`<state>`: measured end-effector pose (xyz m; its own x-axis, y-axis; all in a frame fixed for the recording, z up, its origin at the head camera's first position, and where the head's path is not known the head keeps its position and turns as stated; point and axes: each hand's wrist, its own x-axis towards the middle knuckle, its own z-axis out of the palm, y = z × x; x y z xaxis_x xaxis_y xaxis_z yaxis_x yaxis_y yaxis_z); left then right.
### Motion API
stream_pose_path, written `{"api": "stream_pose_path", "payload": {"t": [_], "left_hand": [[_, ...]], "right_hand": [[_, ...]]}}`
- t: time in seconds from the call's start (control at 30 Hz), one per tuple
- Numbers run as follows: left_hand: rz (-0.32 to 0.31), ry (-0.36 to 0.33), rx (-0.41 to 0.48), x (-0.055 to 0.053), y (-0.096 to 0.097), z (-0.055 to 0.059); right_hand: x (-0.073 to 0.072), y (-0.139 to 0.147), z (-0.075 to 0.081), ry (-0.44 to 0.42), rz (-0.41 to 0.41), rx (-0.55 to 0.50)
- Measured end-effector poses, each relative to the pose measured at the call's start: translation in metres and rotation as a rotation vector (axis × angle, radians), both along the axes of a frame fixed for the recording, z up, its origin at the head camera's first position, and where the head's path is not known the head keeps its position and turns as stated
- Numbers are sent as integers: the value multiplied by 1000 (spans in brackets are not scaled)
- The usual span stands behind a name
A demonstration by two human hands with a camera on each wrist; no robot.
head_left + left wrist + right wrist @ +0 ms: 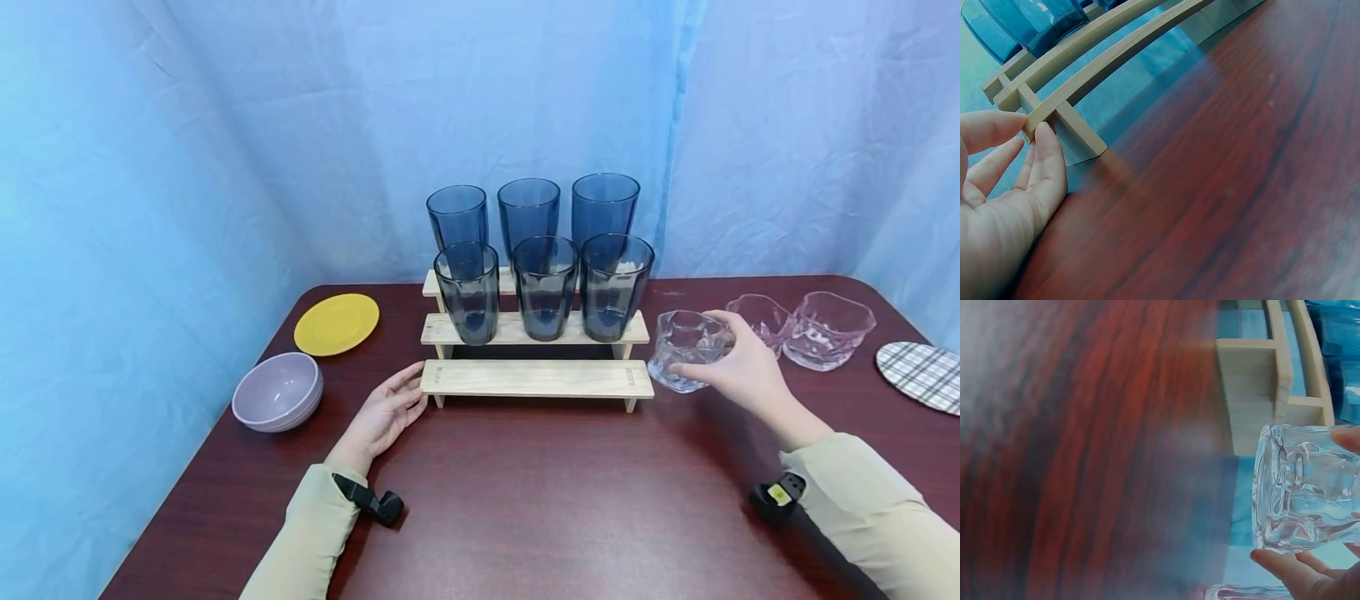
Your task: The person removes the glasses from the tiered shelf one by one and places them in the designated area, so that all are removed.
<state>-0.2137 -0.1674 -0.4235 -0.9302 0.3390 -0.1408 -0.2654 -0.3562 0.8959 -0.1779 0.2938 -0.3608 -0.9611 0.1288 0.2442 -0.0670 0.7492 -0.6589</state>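
A pale wooden three-step rack [536, 377] stands on the table with blue-grey tumblers on its two upper steps, such as one tumbler [545, 287] in the middle. At the left end of its bare lowest step, my left hand [386, 417] pinches the board between thumb and fingers; the left wrist view shows the fingertips at the board's end [1054, 109]. My right hand [738, 367] grips a clear, wavy-sided glass [684, 354] just off the rack's right end. The right wrist view shows this glass [1310, 487] held between thumb and fingers, its thick base facing the tabletop.
Behind my right hand stand two more clear glasses [828, 333], with a checked round mat [922, 375] farther right. On the left lie a yellow plate [337, 325] and a lilac bowl [277, 392]. A blue curtain [375, 125] hangs behind the dark red table [525, 500].
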Motion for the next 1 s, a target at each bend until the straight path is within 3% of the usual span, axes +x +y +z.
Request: {"api": "stream_pose_path", "payload": {"t": [0.37, 1.0], "left_hand": [[1, -11, -18, 0, 1, 1], [6, -20, -19, 1, 0, 1]], "right_hand": [[-15, 1, -8, -26, 10, 32], [-23, 3, -14, -71, 16, 18]]}}
